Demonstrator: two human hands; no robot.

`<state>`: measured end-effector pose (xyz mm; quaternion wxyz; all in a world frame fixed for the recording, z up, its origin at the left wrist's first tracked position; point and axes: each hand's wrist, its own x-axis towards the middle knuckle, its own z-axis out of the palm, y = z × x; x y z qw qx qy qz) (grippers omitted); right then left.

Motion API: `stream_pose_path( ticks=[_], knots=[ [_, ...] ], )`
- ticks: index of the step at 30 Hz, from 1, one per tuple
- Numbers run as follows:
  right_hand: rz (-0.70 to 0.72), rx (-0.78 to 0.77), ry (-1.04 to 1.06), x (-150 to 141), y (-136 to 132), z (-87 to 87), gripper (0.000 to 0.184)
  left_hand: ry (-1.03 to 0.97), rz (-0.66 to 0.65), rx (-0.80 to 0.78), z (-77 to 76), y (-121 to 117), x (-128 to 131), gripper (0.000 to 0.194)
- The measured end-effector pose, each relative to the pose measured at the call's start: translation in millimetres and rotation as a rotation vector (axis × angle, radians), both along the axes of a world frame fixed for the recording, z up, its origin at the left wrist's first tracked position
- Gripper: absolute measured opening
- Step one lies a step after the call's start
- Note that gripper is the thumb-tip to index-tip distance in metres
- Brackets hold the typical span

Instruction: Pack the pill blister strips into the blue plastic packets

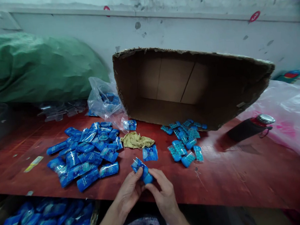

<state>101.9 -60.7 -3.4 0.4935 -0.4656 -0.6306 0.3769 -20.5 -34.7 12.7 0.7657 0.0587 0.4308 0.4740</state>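
Both bare hands were nearest: the left hand and the right hand were grasping one small blue packet with the fingers, over the front edge of the red table. At the back of this table stood a big cardboard box, its open side toward the camera, and at the left lay a green sack. A pile of shiny blue packets lay left of the hands. Right of the hands were the small clear containers with blue caps, and farther right a dark bottle. Between the two groups lay a yellowish cloth, touching a flat blue wrapper.
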Motion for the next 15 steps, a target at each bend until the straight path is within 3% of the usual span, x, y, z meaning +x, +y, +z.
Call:
stream_pose_path(
  ticks=[5,10,15],
  knots=[
    [-0.023,-0.178,0.166,9,10,17.1,0.054,-0.083,-0.108,0.08,0.8,-2,-7,0.015],
    [0.344,-0.544,0.398,16,14,25.2,0.072,-0.202,-0.302,0.168,5.0,-4,-13,0.022],
    [0.435,-0.606,0.446,20,19,22.4,0.076,-0.302,-0.383,0.237,2.1,-6,-12,0.025]
  ],
)
